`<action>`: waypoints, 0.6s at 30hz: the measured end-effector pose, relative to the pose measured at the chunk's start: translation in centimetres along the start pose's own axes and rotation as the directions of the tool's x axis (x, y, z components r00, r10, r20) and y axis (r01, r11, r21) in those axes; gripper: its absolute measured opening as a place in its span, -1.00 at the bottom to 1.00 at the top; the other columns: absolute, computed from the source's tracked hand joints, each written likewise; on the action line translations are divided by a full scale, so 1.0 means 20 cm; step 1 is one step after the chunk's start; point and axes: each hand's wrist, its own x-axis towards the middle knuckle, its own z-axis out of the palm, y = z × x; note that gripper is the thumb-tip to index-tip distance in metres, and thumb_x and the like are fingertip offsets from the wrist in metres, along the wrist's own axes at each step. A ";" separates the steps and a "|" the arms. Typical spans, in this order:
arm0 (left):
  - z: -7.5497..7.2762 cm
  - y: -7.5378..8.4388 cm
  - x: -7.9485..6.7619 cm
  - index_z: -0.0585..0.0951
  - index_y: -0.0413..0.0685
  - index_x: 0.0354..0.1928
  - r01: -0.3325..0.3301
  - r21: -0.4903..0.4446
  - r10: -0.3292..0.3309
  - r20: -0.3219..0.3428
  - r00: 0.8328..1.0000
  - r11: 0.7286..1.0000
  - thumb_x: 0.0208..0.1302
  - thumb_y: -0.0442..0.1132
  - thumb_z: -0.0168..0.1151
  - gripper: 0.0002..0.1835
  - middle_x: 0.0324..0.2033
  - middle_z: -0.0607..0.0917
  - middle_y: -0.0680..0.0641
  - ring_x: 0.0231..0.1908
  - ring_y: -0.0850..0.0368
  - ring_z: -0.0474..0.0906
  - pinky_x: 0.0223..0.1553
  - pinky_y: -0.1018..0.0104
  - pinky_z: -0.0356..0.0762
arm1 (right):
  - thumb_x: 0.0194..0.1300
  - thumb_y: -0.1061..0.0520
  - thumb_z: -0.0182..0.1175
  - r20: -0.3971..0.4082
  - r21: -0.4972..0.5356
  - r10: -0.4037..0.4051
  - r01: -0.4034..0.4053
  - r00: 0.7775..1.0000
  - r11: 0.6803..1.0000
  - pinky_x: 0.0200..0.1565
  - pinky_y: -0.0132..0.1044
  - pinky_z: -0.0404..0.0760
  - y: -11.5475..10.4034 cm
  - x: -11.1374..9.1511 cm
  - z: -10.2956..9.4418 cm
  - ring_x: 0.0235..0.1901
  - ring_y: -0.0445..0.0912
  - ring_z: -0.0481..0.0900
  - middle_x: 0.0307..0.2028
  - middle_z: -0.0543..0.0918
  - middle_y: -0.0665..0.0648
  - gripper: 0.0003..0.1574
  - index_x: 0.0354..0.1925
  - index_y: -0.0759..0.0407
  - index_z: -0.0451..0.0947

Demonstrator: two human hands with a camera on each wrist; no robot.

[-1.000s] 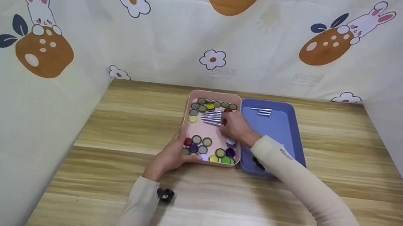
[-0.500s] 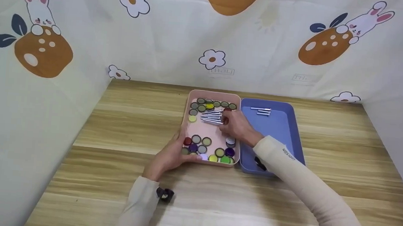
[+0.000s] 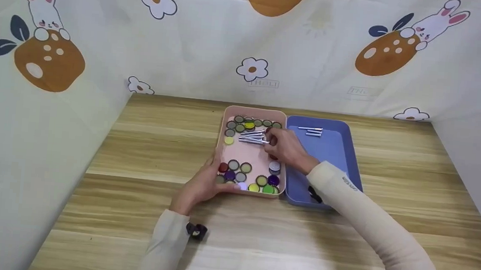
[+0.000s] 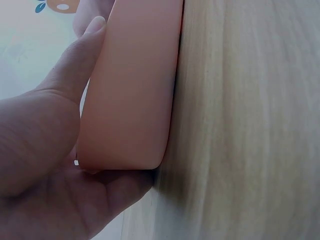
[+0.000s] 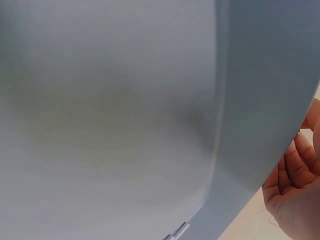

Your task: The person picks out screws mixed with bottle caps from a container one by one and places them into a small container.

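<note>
In the head view, my left hand (image 3: 200,185) grips the near left corner of the pink tray (image 3: 223,125), its thumb over the front rim. The left wrist view shows the left thumb (image 4: 75,70) along one side of the tray's wall (image 4: 132,85) and fingers bent round the corner. My right hand (image 3: 286,147) reaches over the tray's right side, thumb and fingertips pinching at the head ends of several silver screws (image 3: 253,137). Coloured bottle caps (image 3: 233,165) lie along the tray's far and near ends. The right wrist view shows curled fingers (image 5: 297,162) partly behind a blue wall.
A blue tray (image 3: 316,158) stands against the pink tray's right side, with a few more screws (image 3: 313,132) at its far end. My right forearm (image 3: 367,213) crosses its near right part. Both trays rest on a wooden table (image 3: 149,153) before a patterned cloth backdrop (image 3: 200,41).
My right hand has shifted slightly to the right, uncovering a red cap beneath it. The nearest screw has drawn closer to the others. The left hand keeps its hold.
</note>
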 end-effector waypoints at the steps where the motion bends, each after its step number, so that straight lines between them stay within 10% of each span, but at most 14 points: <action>1: 0.00 0.00 0.00 -0.39 0.08 0.60 0.001 -0.003 -0.001 0.001 1.000 1.000 0.07 0.07 0.52 0.39 0.61 -0.13 -0.22 0.58 -0.14 -0.08 0.59 -0.04 -0.07 | 0.15 0.25 0.29 0.002 0.009 0.008 -0.008 1.000 1.000 -0.33 -0.21 0.70 0.00 0.00 0.00 -0.39 -0.01 0.69 -0.37 0.75 0.23 -0.83 -0.24 0.31 0.64; 18: 0.01 0.00 0.00 -0.41 0.21 0.59 0.015 -0.029 -0.015 -0.011 1.000 0.999 0.04 0.06 0.55 0.41 0.61 -0.12 -0.21 0.57 -0.16 -0.02 0.57 -0.06 -0.04 | 0.18 0.25 0.28 -0.054 -0.001 0.002 -0.002 0.999 1.000 -0.20 -0.13 0.68 0.05 -0.02 -0.07 -0.27 0.04 0.63 -0.29 0.71 0.26 -0.82 -0.21 0.31 0.65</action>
